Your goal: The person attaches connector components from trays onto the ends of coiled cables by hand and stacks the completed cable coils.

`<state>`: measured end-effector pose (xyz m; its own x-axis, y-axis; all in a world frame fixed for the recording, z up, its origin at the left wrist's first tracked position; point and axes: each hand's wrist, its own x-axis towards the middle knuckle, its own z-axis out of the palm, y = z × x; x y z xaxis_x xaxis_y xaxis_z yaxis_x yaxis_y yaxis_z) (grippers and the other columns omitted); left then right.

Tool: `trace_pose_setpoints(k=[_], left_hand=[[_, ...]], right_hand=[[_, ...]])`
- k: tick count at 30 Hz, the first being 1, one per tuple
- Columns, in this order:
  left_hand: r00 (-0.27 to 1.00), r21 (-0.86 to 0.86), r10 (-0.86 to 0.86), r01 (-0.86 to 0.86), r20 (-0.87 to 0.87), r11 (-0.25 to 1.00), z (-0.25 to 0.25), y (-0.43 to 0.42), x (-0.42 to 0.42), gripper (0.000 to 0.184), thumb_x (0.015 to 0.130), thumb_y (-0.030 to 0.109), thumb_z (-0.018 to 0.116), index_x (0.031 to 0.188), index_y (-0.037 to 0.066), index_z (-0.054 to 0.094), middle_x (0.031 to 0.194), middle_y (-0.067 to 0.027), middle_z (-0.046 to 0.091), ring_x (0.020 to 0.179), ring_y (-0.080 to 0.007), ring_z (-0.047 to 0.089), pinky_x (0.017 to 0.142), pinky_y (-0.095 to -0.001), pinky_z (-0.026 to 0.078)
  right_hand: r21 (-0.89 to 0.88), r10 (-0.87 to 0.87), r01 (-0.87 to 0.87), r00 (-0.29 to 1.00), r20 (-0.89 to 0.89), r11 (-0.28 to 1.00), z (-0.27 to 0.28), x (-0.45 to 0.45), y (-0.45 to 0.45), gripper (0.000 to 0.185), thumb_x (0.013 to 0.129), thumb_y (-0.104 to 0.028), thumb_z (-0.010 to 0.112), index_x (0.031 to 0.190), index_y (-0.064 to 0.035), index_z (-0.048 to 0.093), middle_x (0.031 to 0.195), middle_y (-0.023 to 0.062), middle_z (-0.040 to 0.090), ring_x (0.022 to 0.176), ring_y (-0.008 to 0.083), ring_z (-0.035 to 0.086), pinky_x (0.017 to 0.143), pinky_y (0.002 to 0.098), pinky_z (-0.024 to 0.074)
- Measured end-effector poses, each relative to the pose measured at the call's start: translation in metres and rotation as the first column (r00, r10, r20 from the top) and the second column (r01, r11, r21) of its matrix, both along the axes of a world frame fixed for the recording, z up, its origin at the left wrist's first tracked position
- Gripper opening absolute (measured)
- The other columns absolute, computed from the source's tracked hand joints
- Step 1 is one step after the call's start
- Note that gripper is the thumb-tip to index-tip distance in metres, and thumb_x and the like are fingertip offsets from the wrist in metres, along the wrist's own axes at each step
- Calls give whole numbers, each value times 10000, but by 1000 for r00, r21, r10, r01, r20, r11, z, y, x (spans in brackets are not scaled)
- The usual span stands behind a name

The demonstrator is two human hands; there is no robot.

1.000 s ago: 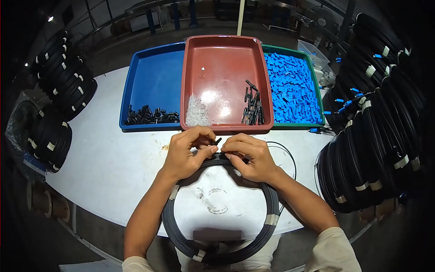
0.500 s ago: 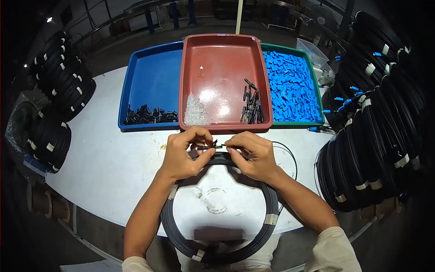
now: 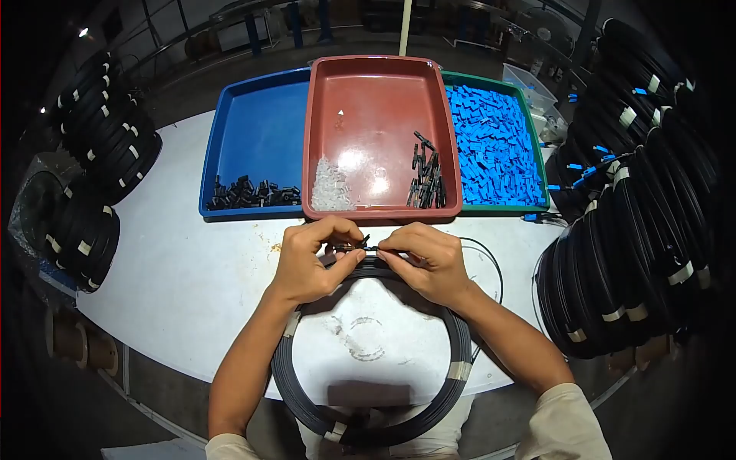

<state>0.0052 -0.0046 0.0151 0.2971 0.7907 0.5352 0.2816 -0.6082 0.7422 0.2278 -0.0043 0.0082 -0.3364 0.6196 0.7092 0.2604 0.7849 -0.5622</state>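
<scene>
Small black part (image 3: 360, 247) pinched by left hand (image 3: 306, 261) at coil's (image 3: 291, 383) 12 o'clock. Right hand (image 3: 431, 262) fingertips closed at part's 3 o'clock end; exact grip hidden. Part judged light, stiff; best pinched by sides. Coil probably heavy, springy.

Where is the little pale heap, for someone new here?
On the white table, find the red tray, between the blue tray and the green tray. The pale heap lies in its near left corner. Its whitish colour sets it apart from the black pieces opposite.
</scene>
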Motion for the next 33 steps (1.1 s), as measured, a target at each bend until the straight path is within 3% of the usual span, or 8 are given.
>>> trace_pose_setpoints(k=[4, 10, 18, 21, 24, 33], left_hand=[[1000, -11, 11, -12, -27, 1000, 3, -2, 1, 196, 780, 4, 787, 945, -11, 682, 824, -59, 713, 705, -94, 631, 653, -238, 496], [1000, 64, -6, 6, -11, 998, 1, 0, 2, 184, 764, 9, 791, 921, -9, 695, 807, -55, 716, 694, -108, 647, 646, -242, 510], [993, 214, 15, 10, -116, 977, 5, -2, 4, 176, 756, 14, 812, 918, 7, 744, 850, -102, 751, 694, -167, 701, 630, -271, 556], [990, 231, -2, 35, -141, 972, 3, -1, 3, 164, 769, 6, 800, 925, 9, 749, 856, -100, 753, 696, -168, 701, 620, -271, 556], [990, 235, -3, 36, -141, 971, 3, -1, 3, 160, 772, 6, 801, 921, 7, 744, 855, -99, 751, 702, -169, 702, 616, -274, 554], [985, 227, -21, 60, -172, 972, 2, 0, 2, 156, 790, 22, 784, 929, 0, 717, 844, -99, 726, 696, -173, 683, 614, -278, 542]], right_hand=[[12, -5, 5, 1000, 12, 1000, 0, 1, 0, 140, 818, -5, 790, 951, -9, 745, 873, 97, 707, 714, 190, 686, 605, 294, 540], [31, 5, -6, 1000, 26, 999, -1, 2, 0, 126, 816, -19, 795, 933, -7, 748, 867, 106, 706, 718, 218, 692, 614, 308, 544], [20, 21, -21, 999, 26, 1000, -1, 2, 0, 103, 826, -28, 790, 917, -5, 747, 858, 108, 709, 693, 210, 687, 594, 311, 536], [64, 16, -16, 1000, 6, 998, -5, 1, 3, 123, 805, -21, 813, 912, -1, 756, 820, 94, 718, 640, 163, 655, 539, 276, 488], [12, 9, -9, 1000, 16, 1000, 0, 2, -1, 94, 827, -24, 790, 908, -8, 747, 829, 100, 708, 666, 204, 681, 574, 305, 529], [2, 30, -30, 999, 15, 1000, -1, 1, 0, 99, 836, -26, 785, 925, -6, 747, 837, 102, 702, 674, 201, 674, 580, 309, 519]])
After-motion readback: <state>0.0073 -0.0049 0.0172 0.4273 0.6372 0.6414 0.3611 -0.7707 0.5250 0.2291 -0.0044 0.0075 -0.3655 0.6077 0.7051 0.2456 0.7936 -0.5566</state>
